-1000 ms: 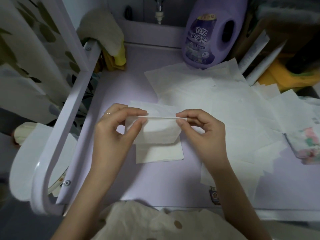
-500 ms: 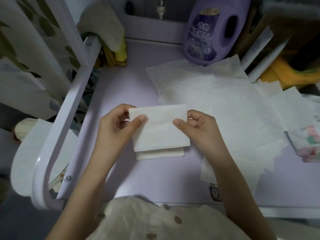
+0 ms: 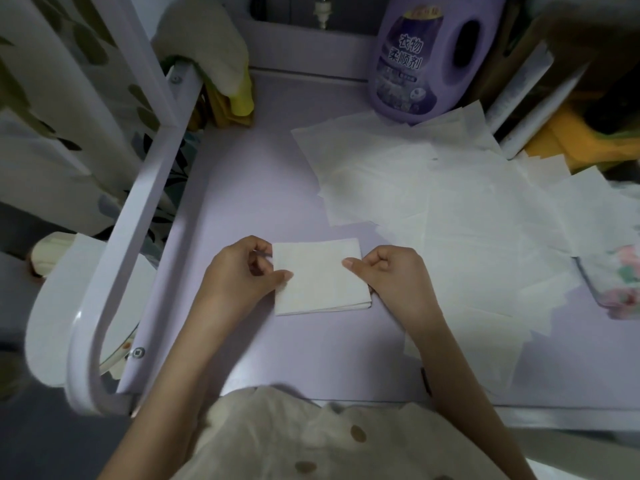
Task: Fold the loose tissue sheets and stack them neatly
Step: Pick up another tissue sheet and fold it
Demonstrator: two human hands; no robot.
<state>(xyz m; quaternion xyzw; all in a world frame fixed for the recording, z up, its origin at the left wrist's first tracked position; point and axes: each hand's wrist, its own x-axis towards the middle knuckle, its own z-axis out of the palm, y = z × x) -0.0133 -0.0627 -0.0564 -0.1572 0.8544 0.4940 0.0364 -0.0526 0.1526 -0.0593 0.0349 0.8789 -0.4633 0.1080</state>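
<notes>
The left hand (image 3: pixel 242 277) and right hand (image 3: pixel 393 277) each pinch a side edge of the folded tissue (image 3: pixel 318 271), which lies on the stack (image 3: pixel 325 309) on the table (image 3: pixel 263 188). Releasing unevenly could skew it, or the right forearm could drag the loose sheets (image 3: pixel 467 220).

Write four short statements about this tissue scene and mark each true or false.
1. The left hand and right hand both hold the stack. True.
2. The bottle is green. False: it is purple.
3. Loose sheets lie right of the stack. True.
4. The stack hangs above the table. False: it lies on it.
</notes>
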